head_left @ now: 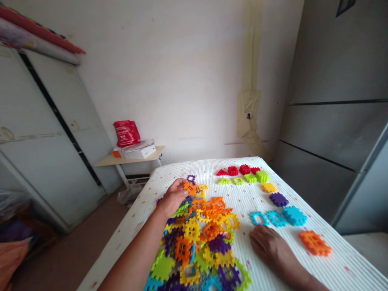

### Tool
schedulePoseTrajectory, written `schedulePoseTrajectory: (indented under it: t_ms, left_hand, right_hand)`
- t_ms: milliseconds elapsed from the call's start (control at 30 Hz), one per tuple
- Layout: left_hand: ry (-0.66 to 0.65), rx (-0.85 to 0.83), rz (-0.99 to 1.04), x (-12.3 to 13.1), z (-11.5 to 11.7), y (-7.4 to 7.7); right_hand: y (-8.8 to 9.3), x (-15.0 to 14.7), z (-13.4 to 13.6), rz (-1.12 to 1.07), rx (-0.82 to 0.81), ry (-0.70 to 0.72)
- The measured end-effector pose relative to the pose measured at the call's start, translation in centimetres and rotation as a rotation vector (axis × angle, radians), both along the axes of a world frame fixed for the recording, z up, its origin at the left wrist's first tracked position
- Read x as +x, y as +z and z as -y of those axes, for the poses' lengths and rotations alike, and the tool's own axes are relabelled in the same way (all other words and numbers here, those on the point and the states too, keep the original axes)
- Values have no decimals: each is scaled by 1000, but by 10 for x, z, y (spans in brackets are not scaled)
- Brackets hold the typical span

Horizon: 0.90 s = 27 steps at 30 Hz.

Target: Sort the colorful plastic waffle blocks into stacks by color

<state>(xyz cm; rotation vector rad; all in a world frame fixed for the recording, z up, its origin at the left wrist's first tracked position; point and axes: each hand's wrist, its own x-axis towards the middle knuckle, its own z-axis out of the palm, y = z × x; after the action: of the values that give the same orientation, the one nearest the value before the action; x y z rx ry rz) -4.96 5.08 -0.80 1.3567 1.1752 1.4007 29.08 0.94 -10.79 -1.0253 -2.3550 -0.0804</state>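
Observation:
A big heap of toothed plastic tiles [200, 238] in orange, yellow, purple, green and blue lies on a white table [303, 258]. My left hand [174, 196] reaches over the heap's far left side, its fingers closed on an orange tile [190, 188]. Flat on the table just right of the heap rests my right hand [268, 244], fingers stretched out and holding nothing, right below the blue tiles [277, 217]. Sorted tiles lie apart: red ones [239, 170], green ones [245, 178], a yellow one [269, 187], a purple one [279, 199] and an orange one [315, 242].
A small side table [130, 159] with a red bag [126, 132] and a white box [141, 151] stands by the far wall. Grey cabinets [336, 121] rise at the right, a wardrobe [39, 137] at the left. Brown floor lies left of the table.

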Motion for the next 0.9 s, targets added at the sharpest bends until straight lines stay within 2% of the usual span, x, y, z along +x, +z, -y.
schedulePoseTrajectory:
  t_ms: [167,233,333,433,567,767,900]
  left_hand:
    - [-77,53,305,15,48,-5]
    - [-99,63,416,23,60,-12]
    - [-74,72,458,38,73,-22]
    - [-53,77,459,49,80,-31]
    - [-71,41,438,55,84,-38]
    - [-114,19,456,58,82,-49]
    - [-168,4,450,60,82,-53]
  right_hand:
    - [-1,-1,1,61,-16,-35]
    - [0,-1,2,78,-27,-46]
    - [2,-1,3,55,-47,-50]
    - [4,1,4,-18,-89,-37]
    - [13,-7,9,-227,-196,-26]
    - [48,-58,25,-404,-199,68]
    - [54,-88,26,-425,-204,101]
